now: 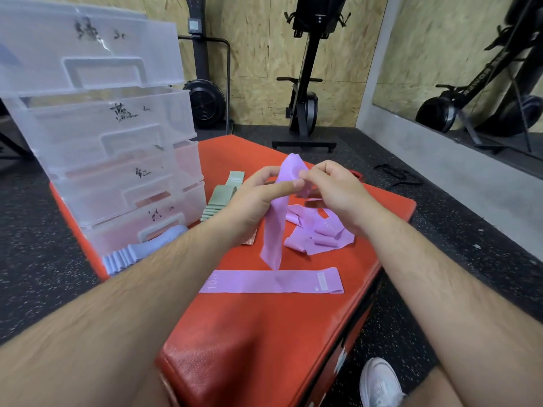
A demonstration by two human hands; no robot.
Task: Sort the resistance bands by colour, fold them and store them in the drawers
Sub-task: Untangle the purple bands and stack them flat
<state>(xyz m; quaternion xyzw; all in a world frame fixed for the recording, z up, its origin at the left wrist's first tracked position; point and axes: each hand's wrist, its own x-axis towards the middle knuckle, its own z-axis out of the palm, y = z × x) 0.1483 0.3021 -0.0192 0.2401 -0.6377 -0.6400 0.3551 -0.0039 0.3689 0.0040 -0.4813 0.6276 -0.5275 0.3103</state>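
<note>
Both hands [258, 192] pinching purple band [273, 227] (perhaps folded), red box [264, 333]

**Lilac on red**

I see lilac three times: the lifted band [273, 224], the flat band [270, 282] with pale "10" print, and the crumpled heap [320, 233]. The folded stacks are sage green [217, 204] and pale blue [132, 254]. The worktop [264, 333] is orange-red. The drawers [117, 160] are frosted clear with black handwriting. The floor [44, 254] is black, speckled white.

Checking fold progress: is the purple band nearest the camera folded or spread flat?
Spread flat. The purple band lies full length on the red box, its 10 mark and label at opposite ends.
</note>
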